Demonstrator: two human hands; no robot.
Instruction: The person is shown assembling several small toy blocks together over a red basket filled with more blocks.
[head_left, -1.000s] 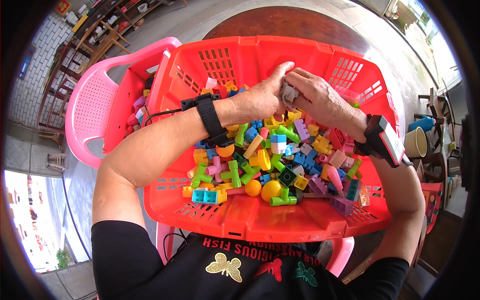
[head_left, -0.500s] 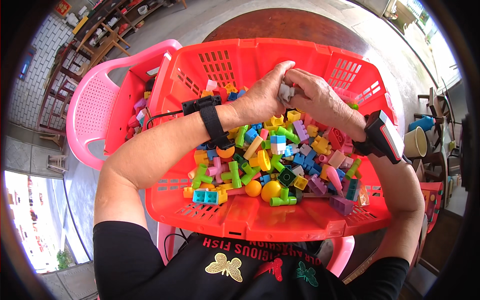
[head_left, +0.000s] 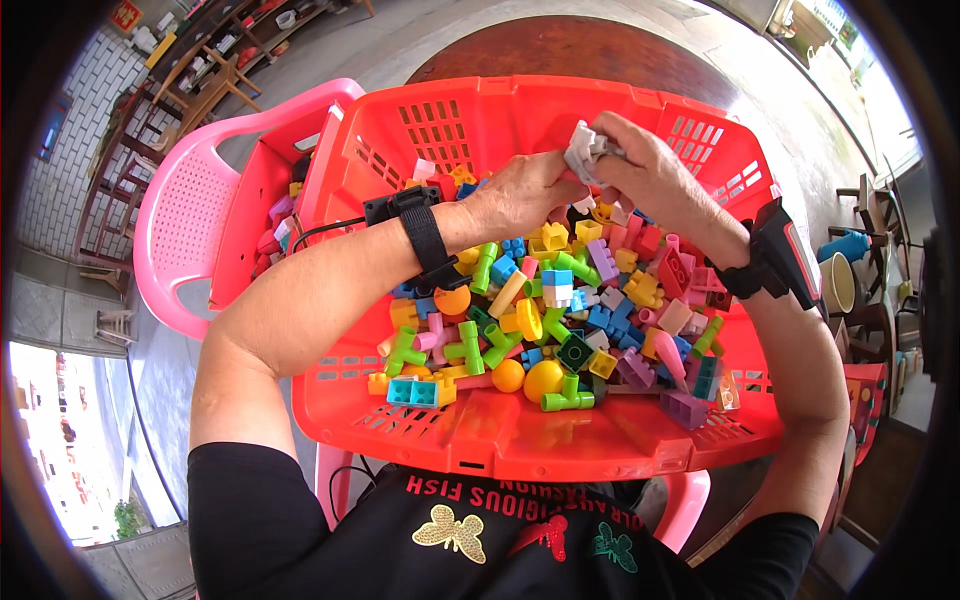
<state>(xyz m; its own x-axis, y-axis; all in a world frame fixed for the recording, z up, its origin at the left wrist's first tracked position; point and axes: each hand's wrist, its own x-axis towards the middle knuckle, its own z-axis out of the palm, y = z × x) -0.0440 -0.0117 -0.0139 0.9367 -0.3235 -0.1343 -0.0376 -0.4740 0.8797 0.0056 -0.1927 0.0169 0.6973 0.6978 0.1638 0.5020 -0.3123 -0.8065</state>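
Note:
Above the far half of a big red plastic basket [head_left: 480,440], my two hands meet at a light grey toy block piece [head_left: 584,152]. My right hand [head_left: 648,168] pinches it from the right, with bent fingers. My left hand [head_left: 525,193] closes on its lower left side, and its fingertips are partly hidden. Below lies a heap of toy pieces: green pipe-shaped pieces [head_left: 468,347], a blue and yellow block [head_left: 418,393], a purple block [head_left: 684,409] and yellow balls [head_left: 543,380]. Both wrists wear black straps, each with a device.
A pink plastic chair [head_left: 190,210] stands left of the basket, with a second red container [head_left: 248,215] of blocks on it. Behind the basket is a round brown table [head_left: 590,52]. Stools, a cream bucket [head_left: 838,283] and a blue item [head_left: 845,247] stand at the right.
My hands have drawn slightly apart, the right one shifting up and right. The grey piece has risen and turned, and more of it shows.

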